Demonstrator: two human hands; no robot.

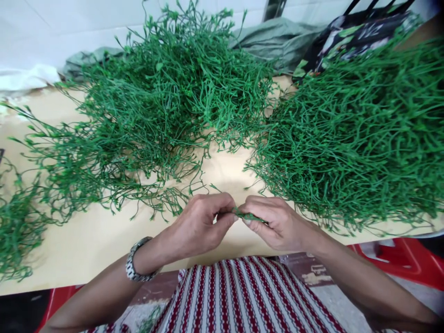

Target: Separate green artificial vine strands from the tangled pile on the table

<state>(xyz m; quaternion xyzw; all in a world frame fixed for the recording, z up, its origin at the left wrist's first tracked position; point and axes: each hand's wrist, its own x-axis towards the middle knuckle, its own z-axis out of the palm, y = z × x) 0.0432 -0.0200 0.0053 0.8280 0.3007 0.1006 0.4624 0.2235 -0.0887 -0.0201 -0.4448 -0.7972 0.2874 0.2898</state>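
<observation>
Near the table's front edge, my left hand pinches one end of a small green plant piece. Thumb and fingers of my right hand close on the same piece just beside it, the two hands almost touching. A large heap of thin green stems lies to the right. Behind my hands and to the left spreads another tangled heap of stems, with loose strands reaching toward my left hand. A metal watch band circles my left wrist.
The pale table carries a smaller clump of stems at far left. At the back are grey-green cloth, a dark patterned bag and a white tiled wall. Red plastic shows below the right edge.
</observation>
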